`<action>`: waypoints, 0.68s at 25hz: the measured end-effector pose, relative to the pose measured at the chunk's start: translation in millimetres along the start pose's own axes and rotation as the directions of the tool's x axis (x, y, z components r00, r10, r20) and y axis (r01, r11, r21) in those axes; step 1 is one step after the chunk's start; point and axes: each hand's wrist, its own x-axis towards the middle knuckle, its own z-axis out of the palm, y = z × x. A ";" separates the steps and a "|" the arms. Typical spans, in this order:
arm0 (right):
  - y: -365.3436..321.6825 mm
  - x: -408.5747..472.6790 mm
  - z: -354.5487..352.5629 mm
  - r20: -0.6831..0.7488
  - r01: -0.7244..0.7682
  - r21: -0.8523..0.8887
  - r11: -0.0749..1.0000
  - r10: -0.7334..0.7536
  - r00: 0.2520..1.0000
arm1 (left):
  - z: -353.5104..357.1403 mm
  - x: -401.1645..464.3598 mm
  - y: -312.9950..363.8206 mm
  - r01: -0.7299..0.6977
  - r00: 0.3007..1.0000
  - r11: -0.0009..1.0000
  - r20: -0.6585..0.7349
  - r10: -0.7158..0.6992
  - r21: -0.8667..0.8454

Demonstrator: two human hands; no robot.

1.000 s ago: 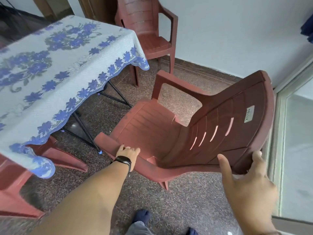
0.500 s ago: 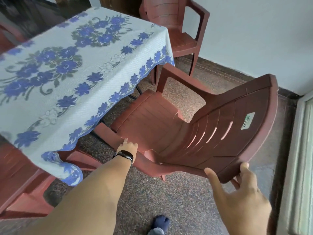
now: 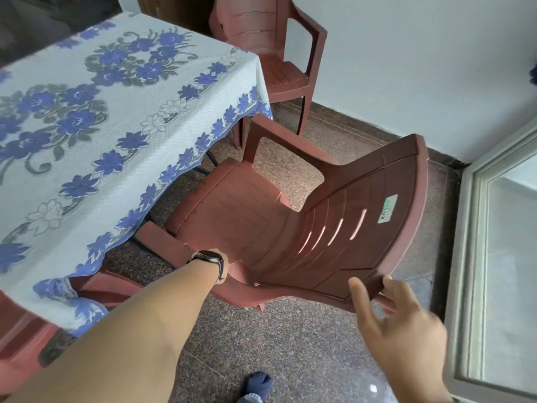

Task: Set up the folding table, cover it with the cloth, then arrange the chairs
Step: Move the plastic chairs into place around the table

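1. Reddish-brown plastic makes up the chair (image 3: 290, 228) held between both hands; it is tilted, its seat front tucked under the edge of the cloth (image 3: 101, 126) that covers the table.
2. The left hand (image 3: 216, 254) sits on the chair's near armrest, just past a dark wristband (image 3: 215, 261); the wrist hides most of the fingers, so whether they curl round the armrest cannot be told.
3. The right hand (image 3: 398, 324) is at the top edge of the chair's backrest, thumb against the front face and fingers behind the rim, pinching it.
4. A second chair of the same colour (image 3: 279, 62) stands upright at the table's far corner, near the white wall.
5. A third chair (image 3: 96, 286) shows partly below the cloth's near corner.
6. A foot in a dark blue sock (image 3: 258, 386) stands on the speckled floor (image 3: 290, 344).
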 end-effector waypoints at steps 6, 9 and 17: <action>25.5 83.6 -17.9 0.007 -0.018 -0.065 0.998 0.018 1.000 | -97.6 -11.9 65.5 -0.162 0.935 0.938 -0.352 0.047 -0.305; 39.8 114.5 -22.1 0.034 0.021 -0.017 1.000 -0.020 0.999 | -156.0 -20.1 111.4 -0.291 0.860 0.888 -0.504 0.079 -0.357; 112.6 268.6 -39.6 0.299 0.336 -0.028 0.941 -0.313 0.902 | -313.5 -25.7 215.4 -0.329 0.707 0.830 -0.700 -0.100 -0.451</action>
